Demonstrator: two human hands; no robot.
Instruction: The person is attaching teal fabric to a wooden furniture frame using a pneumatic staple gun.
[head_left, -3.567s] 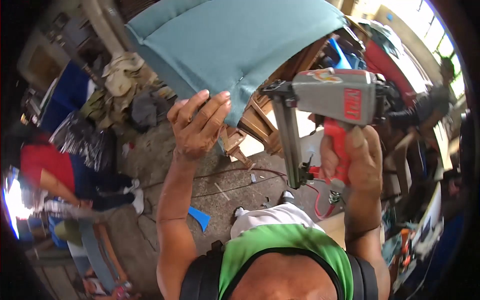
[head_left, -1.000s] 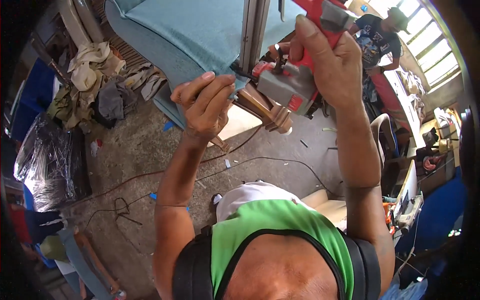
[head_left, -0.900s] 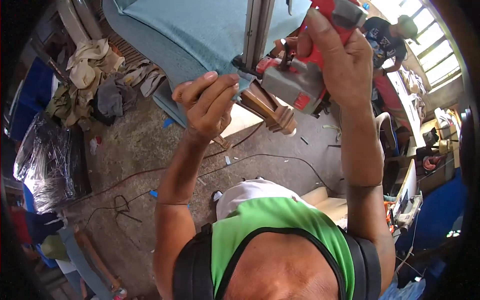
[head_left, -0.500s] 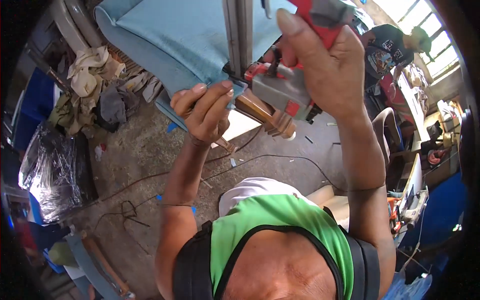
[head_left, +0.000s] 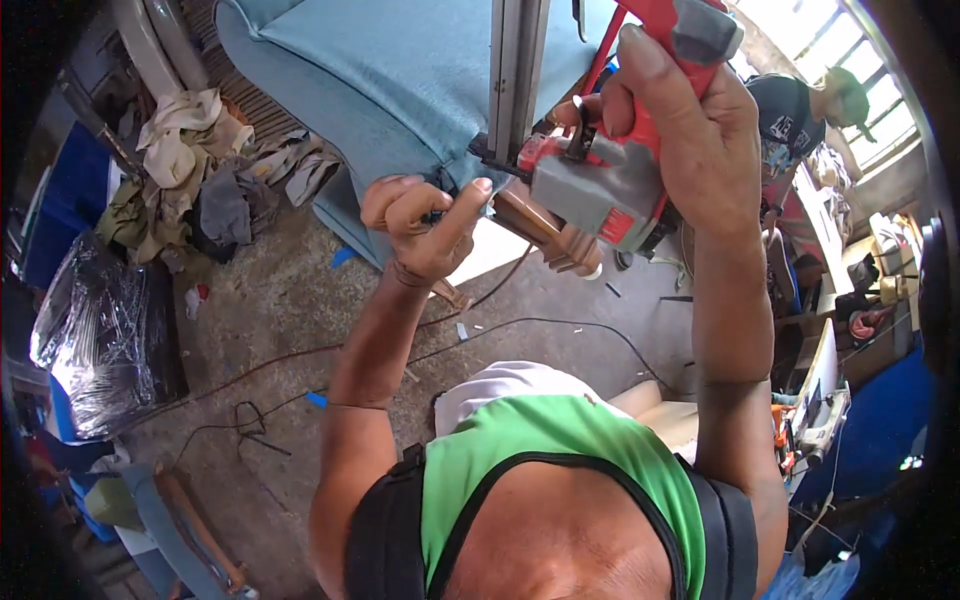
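Observation:
My right hand is wrapped round the red handle of a red and grey staple gun. Its long metal magazine points away from me, and its nose sits close against the corner of a piece of furniture covered in light blue fabric. My left hand pinches the edge of this fabric at the corner, just left of the nose. A turned brown wooden leg sticks out from that corner, partly behind the gun. The gun hides the exact spot where its tip meets the fabric.
Cloth scraps lie in a heap at the left, above a plastic-wrapped bundle. A thin hose and small offcuts lie across the concrete floor. Another person bends over a work surface at the far right.
The staple gun and my right hand have shifted a little right, with the furniture's corner moving likewise in view. My left fingers have shifted, the index finger now stretched toward the gun's nose.

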